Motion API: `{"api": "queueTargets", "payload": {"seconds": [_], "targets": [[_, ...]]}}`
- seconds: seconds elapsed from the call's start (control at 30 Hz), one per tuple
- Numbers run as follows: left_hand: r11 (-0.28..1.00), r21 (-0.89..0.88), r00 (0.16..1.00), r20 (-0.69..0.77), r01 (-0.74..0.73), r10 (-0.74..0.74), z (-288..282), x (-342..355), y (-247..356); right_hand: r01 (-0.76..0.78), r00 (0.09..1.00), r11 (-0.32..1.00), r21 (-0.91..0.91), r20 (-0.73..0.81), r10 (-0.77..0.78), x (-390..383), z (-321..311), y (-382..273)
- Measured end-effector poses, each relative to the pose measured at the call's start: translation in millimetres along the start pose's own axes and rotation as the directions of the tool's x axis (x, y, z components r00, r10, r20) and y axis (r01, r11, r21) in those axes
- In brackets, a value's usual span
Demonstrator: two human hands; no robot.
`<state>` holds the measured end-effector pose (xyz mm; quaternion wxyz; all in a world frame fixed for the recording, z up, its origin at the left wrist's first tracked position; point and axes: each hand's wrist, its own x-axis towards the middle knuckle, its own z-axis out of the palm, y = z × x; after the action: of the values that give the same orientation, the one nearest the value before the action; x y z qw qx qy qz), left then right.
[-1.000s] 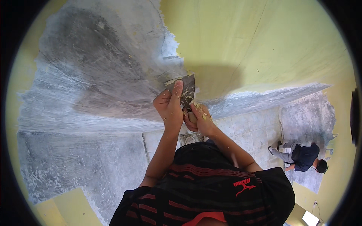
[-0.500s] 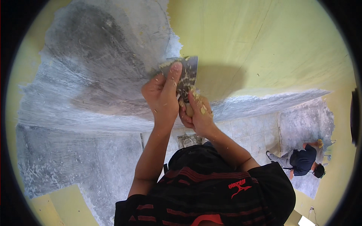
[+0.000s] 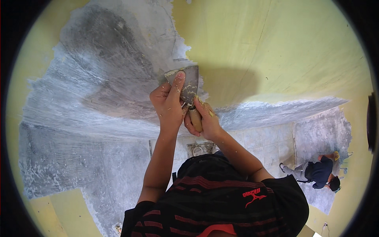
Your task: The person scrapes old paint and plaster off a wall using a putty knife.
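Note:
Both my hands are on a putty knife with a broad steel blade (image 3: pixel 190 83) and a short wooden handle (image 3: pixel 195 119). My right hand (image 3: pixel 206 120) is closed round the handle. With its thumb flat on the blade's face, my left hand (image 3: pixel 169 102) grips the blade's left side, its fingers behind. Yellow paint flakes stick to the blade and to both hands. In front of me the blade is close to the edge between yellow paint (image 3: pixel 233 51) and scraped grey plaster (image 3: pixel 122 75); whether it touches the wall I cannot tell.
Another person (image 3: pixel 321 172) in dark clothes is at the right by a partly bared wall (image 3: pixel 316 134), one arm reaching to it. Pale floor tiles (image 3: pixel 256 140) lie below. A dark object (image 3: pixel 371 122) is on the far right wall.
The blade has shifted slightly left and down and has fewer flakes on it. My right hand has moved a little left, showing more of the handle. The other person's arms have moved.

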<state>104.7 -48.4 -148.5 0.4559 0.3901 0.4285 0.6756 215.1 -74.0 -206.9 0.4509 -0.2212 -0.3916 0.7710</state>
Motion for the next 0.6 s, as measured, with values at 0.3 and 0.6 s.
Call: {"api": "queueTargets", "payload": {"seconds": [0.3,0.6], "targets": [[0.986,0.168,0.999,-0.026,-0.019,0.024,-14,5,-17,-0.142,0.985,0.939,0.314,0.135,0.104,4,-13,25],[0.987,0.130,0.995,-0.011,-0.097,0.100,8,11,18,-0.165,0.986,0.913,0.373,0.058,0.155,5,18,-18]]}}
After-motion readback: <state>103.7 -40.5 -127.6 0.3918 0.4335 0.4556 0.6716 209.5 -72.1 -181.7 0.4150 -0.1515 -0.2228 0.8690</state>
